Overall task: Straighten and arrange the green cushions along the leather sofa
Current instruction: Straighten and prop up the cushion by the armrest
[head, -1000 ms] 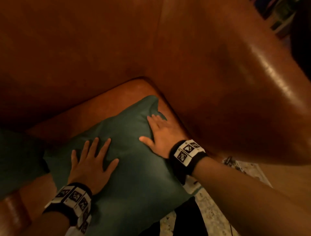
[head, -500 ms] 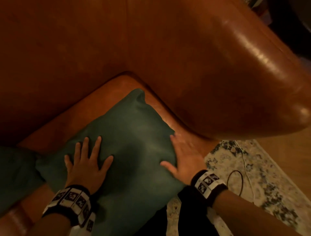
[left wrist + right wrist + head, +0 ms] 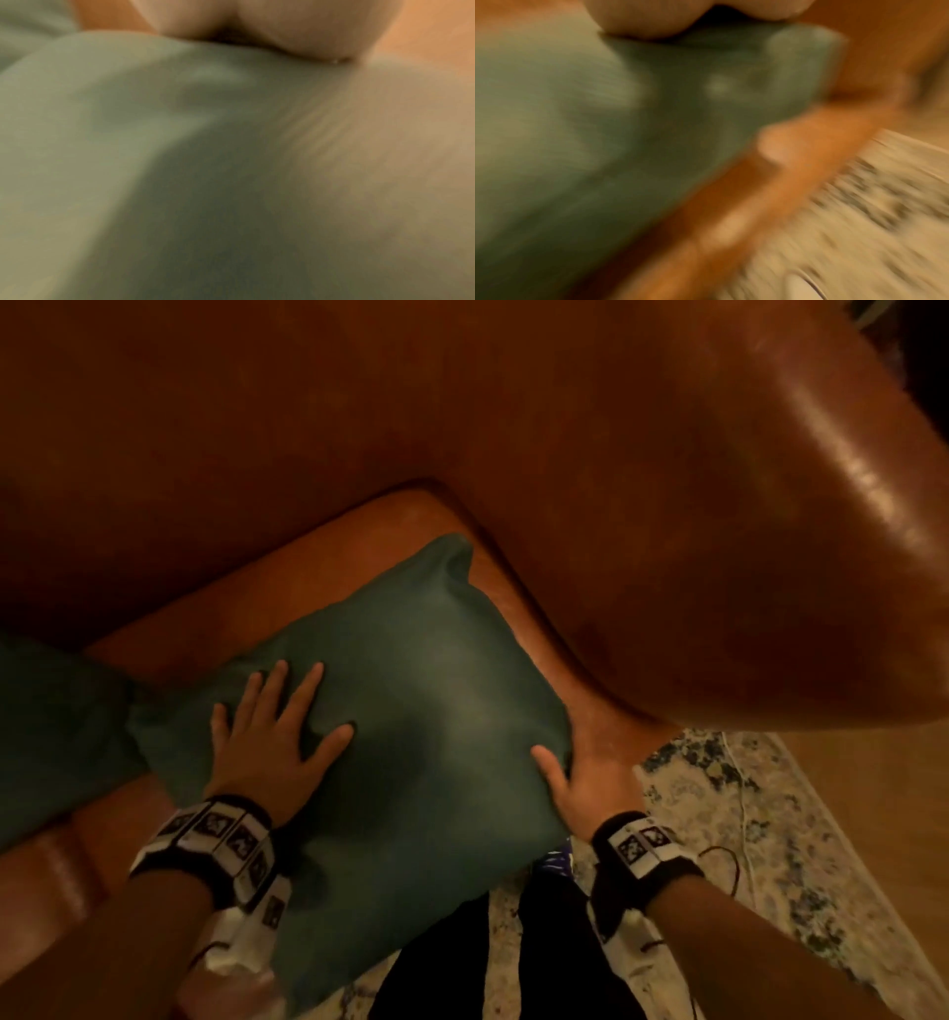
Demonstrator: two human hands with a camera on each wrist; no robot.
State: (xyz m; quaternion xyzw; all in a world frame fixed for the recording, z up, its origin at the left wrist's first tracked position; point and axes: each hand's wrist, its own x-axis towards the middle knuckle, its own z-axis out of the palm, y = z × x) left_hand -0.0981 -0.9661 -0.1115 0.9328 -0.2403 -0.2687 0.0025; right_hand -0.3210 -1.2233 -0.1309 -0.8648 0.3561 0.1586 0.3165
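Head view looks down on a green cushion [image 3: 411, 711] lying flat on the seat of the brown leather sofa [image 3: 667, 531], in the corner where the backrest meets the armrest, one corner of it pointing into that corner and its near edge overhanging the front of the seat. The left hand [image 3: 267, 742] lies palm down on the cushion's left part, fingers [image 3: 308, 690] straight and spread, pressing a shallow dent into the fabric. The right hand [image 3: 585, 778] sits against the cushion's right edge, thumb on top of the fabric; its other fingers are blurred and partly hidden by the cushion, so I cannot tell whether they are curled under it or lie straight along it. Both wrists wear dark bands with black-and-white marker tags. A second green cushion [image 3: 51, 726] lies further left on the seat, its corner touching the first one. On the floor to the right lies a pale patterned rug [image 3: 744, 814] with a thin cable [image 3: 739, 793] across it. Left wrist view shows only green fabric with the heel of the hand resting on it; right wrist view is motion-blurred, showing green fabric, the sofa's front edge and the rug.
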